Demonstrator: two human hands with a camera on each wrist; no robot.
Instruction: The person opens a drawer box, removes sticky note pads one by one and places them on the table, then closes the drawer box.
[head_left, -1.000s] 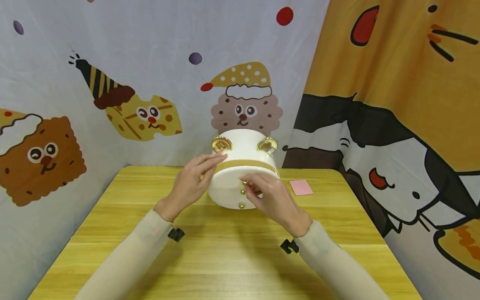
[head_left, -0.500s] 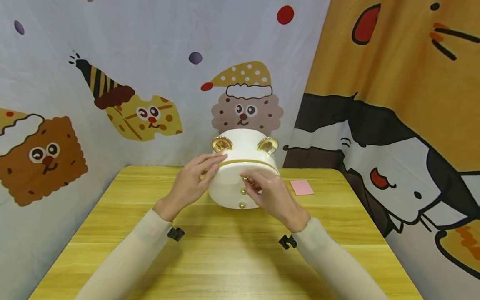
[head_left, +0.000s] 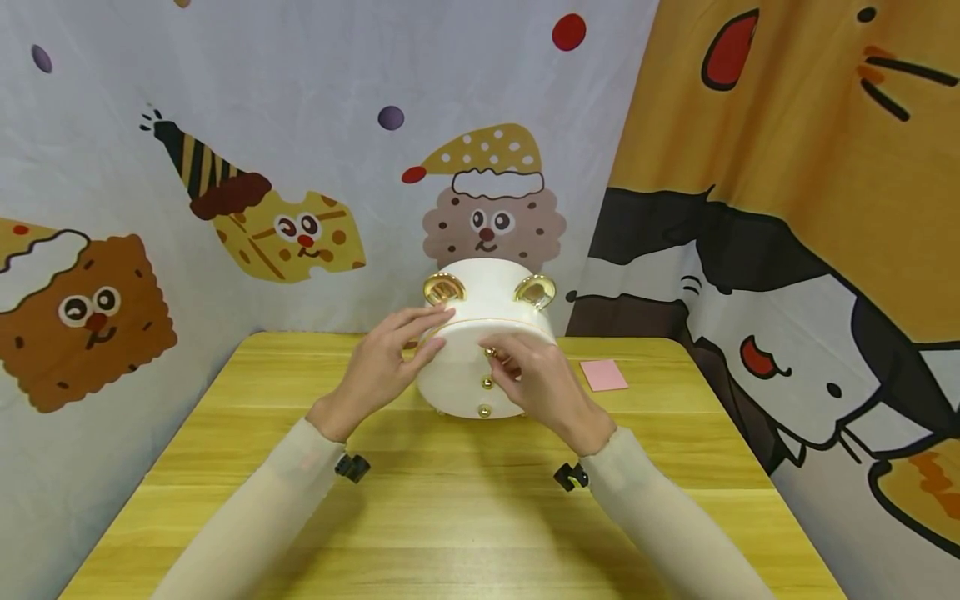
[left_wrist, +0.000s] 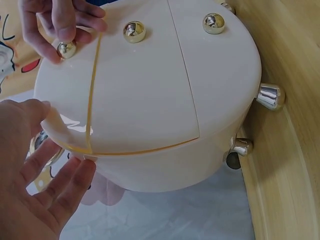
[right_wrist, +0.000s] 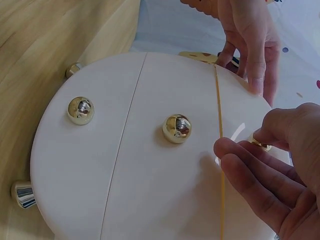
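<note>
The top knob point(left_wrist: 66, 49) of the white box point(head_left: 453, 379) is largely covered by the right hand point(head_left: 546, 379); in the right wrist view only a sliver shows beneath the thumb. The right thumb and fingers pinch this knob. The middle knob point(right_wrist: 176, 128) and lower knob point(right_wrist: 80, 110) sit below the grip, untouched. The left hand point(head_left: 382, 354) has its fingers spread at the box's upper left edge, thumb on the rim of the front and fingertips against the side. Exact contact of every left finger cannot be told.

The box stands on the worktop point(head_left: 450, 517), near its far edge, a pink paper square point(head_left: 603, 375) to its right. The head view shows two gold ears point(head_left: 536, 292) whole; the left wrist view cuts these off but shows silvery feet point(left_wrist: 270, 96), mostly hidden in the head view. Both wrist views show a gold strip point(right_wrist: 219, 100) between the top and middle panels.
</note>
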